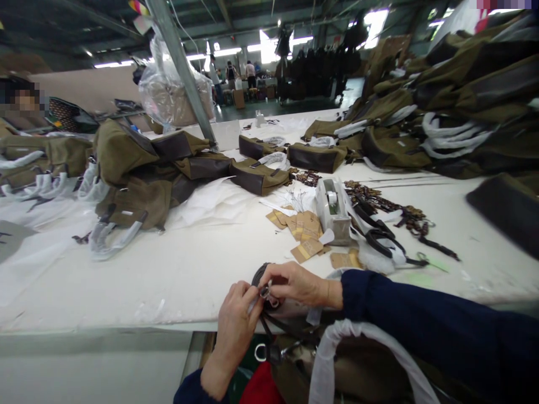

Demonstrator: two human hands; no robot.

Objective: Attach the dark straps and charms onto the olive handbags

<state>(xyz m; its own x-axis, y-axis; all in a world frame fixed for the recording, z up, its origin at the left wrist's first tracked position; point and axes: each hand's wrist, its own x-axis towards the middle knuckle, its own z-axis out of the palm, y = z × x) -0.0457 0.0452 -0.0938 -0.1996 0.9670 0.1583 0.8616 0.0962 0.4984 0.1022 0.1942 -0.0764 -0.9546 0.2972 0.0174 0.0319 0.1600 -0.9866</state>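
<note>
Both hands meet at the table's front edge around a rolled dark strap (260, 274) with a small metal clasp (265, 292) on it. My left hand (236, 314) is closed on the strap from the left. My right hand (295, 285) pinches at the clasp from the right, fingertips close to my left ones. Just below lies an olive handbag (357, 365) with a wrapped white handle (370, 331), partly under my right arm. A metal D-ring (260, 352) shows at its left side. The fingers hide part of the clasp.
A tape dispenser (334, 213) stands beyond my right hand, beside brown cardboard tags (305, 230) and dark straps (379, 230). Olive bags lie at left (135, 196) and pile high at right (463, 90). A slanted metal post (181, 67) rises behind. People (250, 73) stand far back.
</note>
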